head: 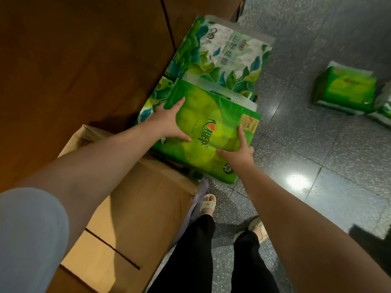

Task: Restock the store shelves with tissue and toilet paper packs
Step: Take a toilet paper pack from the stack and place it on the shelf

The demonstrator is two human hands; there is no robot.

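Note:
A bright green toilet paper pack (211,123) lies tilted on top of other packs beside the cardboard boxes. My left hand (169,121) grips its left edge, thumb on the top face. My right hand (240,152) holds its lower right side, with the thumb on the top face. Beyond it lies a larger leaf-patterned white and green pack (220,56), flat on the floor against the boxes. A second leaf-patterned pack (152,100) shows partly under the green one.
A closed light cardboard box (127,208) stands below my left arm. Large brown cartons (80,56) fill the left. More green tissue packs (347,89) lie on the grey speckled floor (317,144) at right. My feet in sandals (208,204) stand by the box.

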